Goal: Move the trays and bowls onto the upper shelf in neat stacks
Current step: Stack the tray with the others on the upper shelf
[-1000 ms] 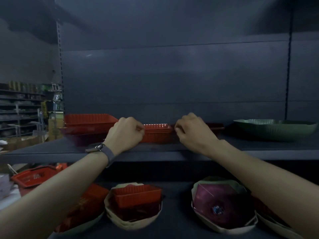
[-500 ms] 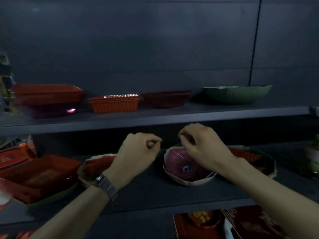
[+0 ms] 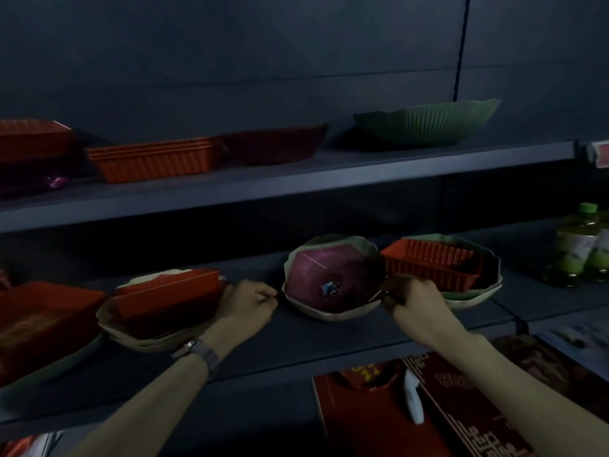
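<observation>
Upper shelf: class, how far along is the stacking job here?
Done: orange trays, a dark tray and a green bowl sit on the upper shelf. In hand: the right hand pinches the purple bowl at its rim. Left: bowls holding trays on the lower shelf.

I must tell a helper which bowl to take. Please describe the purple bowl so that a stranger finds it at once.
Find the lower shelf, beneath the upper shelf with orange trays. Near its middle a cream bowl holds the purple bowl. Alone among its neighbours it is purple, with a round sticker inside.
</observation>
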A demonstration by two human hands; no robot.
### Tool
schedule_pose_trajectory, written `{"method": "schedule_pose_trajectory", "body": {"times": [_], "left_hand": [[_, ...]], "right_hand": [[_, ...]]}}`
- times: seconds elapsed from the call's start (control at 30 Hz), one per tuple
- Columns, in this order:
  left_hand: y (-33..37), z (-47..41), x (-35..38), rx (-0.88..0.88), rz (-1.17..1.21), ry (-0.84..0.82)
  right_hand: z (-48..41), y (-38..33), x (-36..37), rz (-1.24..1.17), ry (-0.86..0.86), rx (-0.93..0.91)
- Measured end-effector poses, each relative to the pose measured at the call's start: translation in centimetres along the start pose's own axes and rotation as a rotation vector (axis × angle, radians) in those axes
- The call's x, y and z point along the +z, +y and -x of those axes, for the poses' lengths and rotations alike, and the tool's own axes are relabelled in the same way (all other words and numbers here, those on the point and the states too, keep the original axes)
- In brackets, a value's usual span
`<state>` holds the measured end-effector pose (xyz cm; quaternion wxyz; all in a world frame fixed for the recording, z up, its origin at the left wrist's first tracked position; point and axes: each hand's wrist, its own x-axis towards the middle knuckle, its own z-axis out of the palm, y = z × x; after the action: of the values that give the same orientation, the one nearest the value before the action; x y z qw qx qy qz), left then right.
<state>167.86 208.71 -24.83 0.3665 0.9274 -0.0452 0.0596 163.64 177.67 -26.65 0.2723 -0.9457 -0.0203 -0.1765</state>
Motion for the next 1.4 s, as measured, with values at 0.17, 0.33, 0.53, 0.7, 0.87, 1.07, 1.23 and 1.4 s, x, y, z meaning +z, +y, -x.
{"method": "schedule_pose_trajectory", "body": {"times": [0.17, 0.33, 0.53, 0.7, 0.87, 1.07, 1.23, 1.4], "left_hand": [[-0.8, -4.3, 1.8, -0.017, -0.066, 0.028], [-0.5, -8.1, 3.5, -0.093, -0.119, 0.026], [-1.1, -11.6, 5.7, -0.132, -0.186, -0.001], [-2.0, -13.1, 6.9, -0.147, -0.258, -0.009], [-2.1, -13.6, 7.4, -0.15, -0.317, -0.018], [-1.7, -13.5, 7.1, -0.109, -0.261, -0.056], [-2.8, -12.9, 6.6, -0.071, -0.176, 0.04], [-2.3, -11.8, 5.9, -0.1, -0.08, 0.055]], "right_hand": [[-3.2, 1.1, 1.8, 0.067, 0.006, 0.032], [-6.0, 0.7, 3.6, 0.117, -0.091, 0.016], [-7.5, 0.7, 6.2, 0.158, -0.223, 0.049], [-7.9, 0.9, 7.2, 0.201, -0.326, 0.089], [-7.4, 1.3, 7.7, 0.238, -0.307, 0.066], [-6.7, 1.0, 7.5, 0.225, -0.285, 0.029], [-6.3, 0.9, 7.3, 0.205, -0.284, -0.008], [-6.1, 0.4, 7.4, 0.185, -0.261, -0.03]]}}
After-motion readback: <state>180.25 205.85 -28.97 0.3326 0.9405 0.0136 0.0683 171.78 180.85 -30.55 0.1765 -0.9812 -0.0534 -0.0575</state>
